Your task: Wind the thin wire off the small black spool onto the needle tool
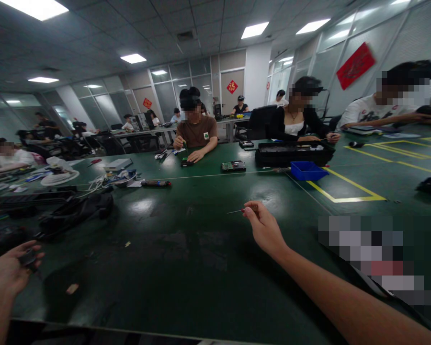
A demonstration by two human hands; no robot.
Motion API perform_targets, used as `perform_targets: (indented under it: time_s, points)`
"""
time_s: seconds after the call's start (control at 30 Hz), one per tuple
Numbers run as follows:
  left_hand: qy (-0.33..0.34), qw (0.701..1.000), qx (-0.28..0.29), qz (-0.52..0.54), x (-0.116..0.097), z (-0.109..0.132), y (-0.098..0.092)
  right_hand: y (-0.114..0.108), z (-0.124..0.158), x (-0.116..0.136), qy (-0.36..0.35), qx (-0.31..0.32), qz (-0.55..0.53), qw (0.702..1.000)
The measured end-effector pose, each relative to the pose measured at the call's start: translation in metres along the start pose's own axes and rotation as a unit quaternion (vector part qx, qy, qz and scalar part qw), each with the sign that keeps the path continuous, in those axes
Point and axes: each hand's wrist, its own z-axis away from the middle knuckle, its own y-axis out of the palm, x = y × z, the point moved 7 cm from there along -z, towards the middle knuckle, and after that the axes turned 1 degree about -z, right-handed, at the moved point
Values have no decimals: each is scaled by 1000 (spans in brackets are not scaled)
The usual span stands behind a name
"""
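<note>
My right hand is closed round the handle end of a small screwdriver, held over the table right of the middle. Its thin metal shaft points left, and a bit of red shows at the fingers. At the lower left edge, my left hand has its fingers curled round a small dark object whose kind I cannot make out. Under both hands lies the green table top, with a tan scrap and a smaller pale scrap on it.
A black bag and cables lie left. Farther back are a dark cylindrical tool, an opened hard drive, a blue bin and a black tray. Co-workers sit opposite; one person's hand rests by a small device.
</note>
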Motion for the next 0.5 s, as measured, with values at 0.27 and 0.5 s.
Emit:
perform_targets:
  time_s: [0.27, 0.5]
  points:
    - [-66, 996, -4, 51, 6, 4, 3, -1, 0, -1, -6, 0, -1, 1000]
    - [-71, 997, -6, 37, 5, 6, 7, 0, -1, -3, -6, -2, -5, 1000]
